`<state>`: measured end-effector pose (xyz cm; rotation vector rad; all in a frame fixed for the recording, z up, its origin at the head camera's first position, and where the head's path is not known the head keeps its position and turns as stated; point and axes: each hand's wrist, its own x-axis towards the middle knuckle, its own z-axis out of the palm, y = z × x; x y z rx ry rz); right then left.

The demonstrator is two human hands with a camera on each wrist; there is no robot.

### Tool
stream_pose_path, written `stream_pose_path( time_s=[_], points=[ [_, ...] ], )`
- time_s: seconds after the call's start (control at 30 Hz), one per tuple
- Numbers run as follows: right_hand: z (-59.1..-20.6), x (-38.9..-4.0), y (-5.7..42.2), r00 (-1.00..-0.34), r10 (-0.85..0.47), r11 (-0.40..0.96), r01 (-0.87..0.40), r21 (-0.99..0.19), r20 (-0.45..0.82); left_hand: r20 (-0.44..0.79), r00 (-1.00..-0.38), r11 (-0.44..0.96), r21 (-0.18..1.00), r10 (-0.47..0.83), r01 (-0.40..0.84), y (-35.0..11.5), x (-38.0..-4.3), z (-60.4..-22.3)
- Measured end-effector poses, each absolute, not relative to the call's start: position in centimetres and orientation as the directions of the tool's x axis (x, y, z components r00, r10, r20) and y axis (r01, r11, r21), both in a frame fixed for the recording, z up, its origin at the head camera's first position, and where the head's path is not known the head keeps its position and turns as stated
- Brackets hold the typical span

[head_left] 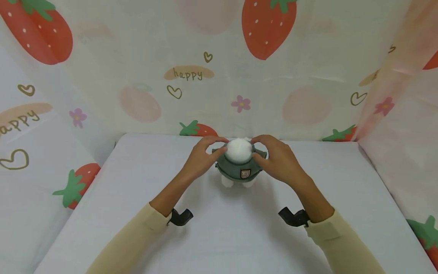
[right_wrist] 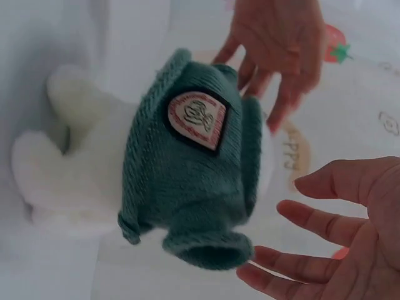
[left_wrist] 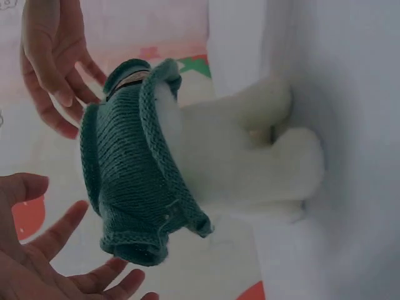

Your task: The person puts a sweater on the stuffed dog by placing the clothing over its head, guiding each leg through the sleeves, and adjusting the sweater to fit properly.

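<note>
A white plush toy stands upright on its short legs near the table's back edge. It wears a green knitted sweater with a badge on the front; the hem rides up over the white body. The toy's rounded white top shows through the collar. My left hand is at one side of the collar, its fingers spread beside a sleeve in the left wrist view. Opposite it, my right hand has fingers apart, fingertips close by the other sleeve in the right wrist view. Neither hand curls round the sweater.
The toy stands on a white-covered table. Behind it rises a cloth backdrop printed with strawberries, hearts and flowers, with similar cloth at both sides. A black wrist mount sticks out from the left cuff, another black mount from the right.
</note>
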<state>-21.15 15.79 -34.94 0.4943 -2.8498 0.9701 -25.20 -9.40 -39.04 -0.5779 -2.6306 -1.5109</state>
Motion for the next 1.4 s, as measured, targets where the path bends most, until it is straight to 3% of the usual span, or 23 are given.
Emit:
stream_pose_path(
  time_s=[0.23,0.47,0.67,0.9,1.13,1.4],
  points=[
    [-36.5,-21.7,14.4,-0.945,-0.245,0.789,-0.325,-0.521,0.218,0.119,-0.946,0.588,0.757,0.303,0.283,-8.5,-25.7,-39.0],
    [-37.6,-21.9,14.2,-0.969,-0.121,0.828,-0.218,-0.516,0.215,0.009,-0.958,0.580,0.794,0.288,0.181,-8.0,-25.9,-39.2],
    [-38.5,-22.4,14.1,-0.980,-0.045,0.784,-0.156,-0.601,0.196,-0.075,-0.958,0.448,0.892,0.276,0.060,-7.5,-26.4,-39.8],
    [-40.1,-23.0,14.8,-0.972,-0.018,0.622,-0.193,-0.759,0.233,-0.060,-0.964,0.344,0.938,0.259,0.035,-7.3,-26.4,-40.7],
    [-41.2,-22.9,15.4,-0.992,0.000,0.548,-0.103,-0.830,0.123,-0.122,-0.965,0.130,0.987,0.231,-0.094,-7.6,-26.5,-42.7],
    [-43.6,-22.5,15.8,-0.999,0.030,0.467,-0.007,-0.884,0.024,-0.055,-0.975,0.055,0.997,0.216,-0.044,-7.8,-25.9,-45.3]
  ],
)
